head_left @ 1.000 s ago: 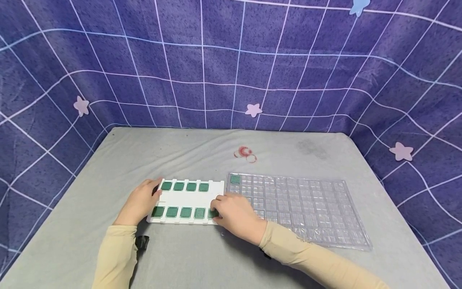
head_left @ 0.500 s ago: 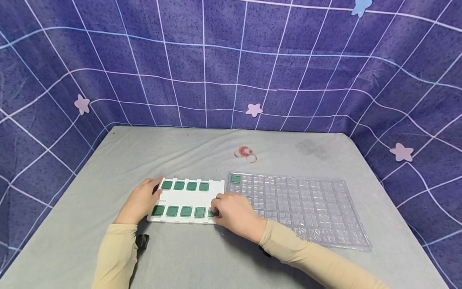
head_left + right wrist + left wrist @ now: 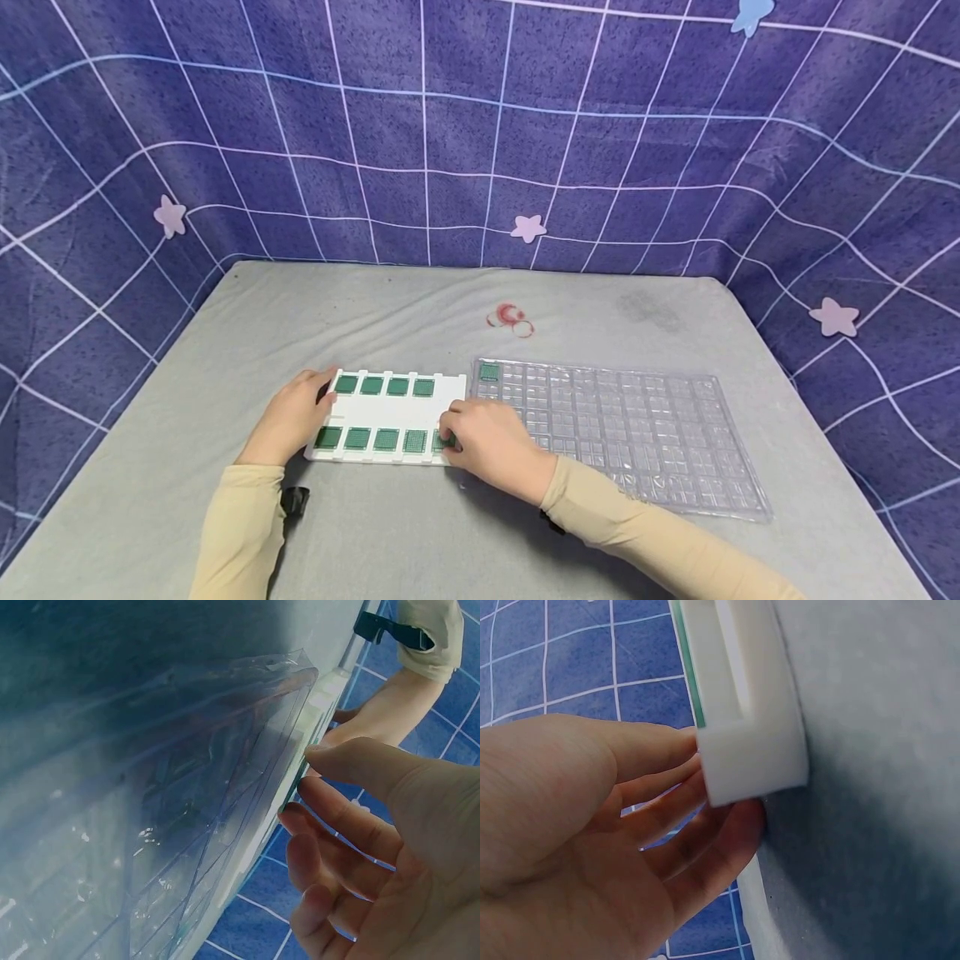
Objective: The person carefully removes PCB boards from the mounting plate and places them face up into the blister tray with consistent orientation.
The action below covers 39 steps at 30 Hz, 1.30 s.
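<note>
A white plastic holder lies on the table with two rows of small green square circuit boards. My left hand grips its left end; in the left wrist view the thumb is at the top edge and the fingers reach underneath the corner. At the right end of the front row, my right hand pinches a green circuit board, partly hidden by the fingers. Thumb and fingertips in the right wrist view meet at the edge of the holder.
Right beside the holder lies a clear plastic tray with many square pockets. One green board sits in its back left pocket. Red marks stain the grey cloth further back. A purple gridded curtain surrounds the table.
Hardly anything differs. Both hands keep their places on the holder and the board; the view has shifted very slightly.
</note>
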Motion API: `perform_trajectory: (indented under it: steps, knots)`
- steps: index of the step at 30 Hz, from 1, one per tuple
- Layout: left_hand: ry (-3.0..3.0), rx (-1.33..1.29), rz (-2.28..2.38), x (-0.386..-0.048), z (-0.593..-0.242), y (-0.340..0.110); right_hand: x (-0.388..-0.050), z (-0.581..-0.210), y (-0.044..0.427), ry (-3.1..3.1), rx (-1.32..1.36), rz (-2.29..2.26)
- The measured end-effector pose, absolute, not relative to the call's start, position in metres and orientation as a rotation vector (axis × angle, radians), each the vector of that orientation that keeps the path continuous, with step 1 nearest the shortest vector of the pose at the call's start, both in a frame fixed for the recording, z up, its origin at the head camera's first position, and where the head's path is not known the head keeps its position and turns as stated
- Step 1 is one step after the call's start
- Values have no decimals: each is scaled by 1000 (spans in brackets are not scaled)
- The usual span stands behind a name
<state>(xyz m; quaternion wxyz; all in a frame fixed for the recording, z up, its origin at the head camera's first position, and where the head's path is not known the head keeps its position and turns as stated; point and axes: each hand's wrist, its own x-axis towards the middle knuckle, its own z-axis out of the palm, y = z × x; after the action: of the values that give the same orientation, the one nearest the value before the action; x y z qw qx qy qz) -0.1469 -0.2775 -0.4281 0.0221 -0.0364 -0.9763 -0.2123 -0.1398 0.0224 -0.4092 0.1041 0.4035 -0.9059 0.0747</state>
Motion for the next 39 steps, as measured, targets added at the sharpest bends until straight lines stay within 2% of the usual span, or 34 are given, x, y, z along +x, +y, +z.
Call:
perform_trajectory:
  steps: [19, 39]
  knots:
    - [-3002, -115, -662, -145, -428, -276, -152, -404, 39, -2608, 1183, 241]
    - [-3009, -113, -662, -145, -427, -276, -204, -395, 79, -2788, 1043, 351]
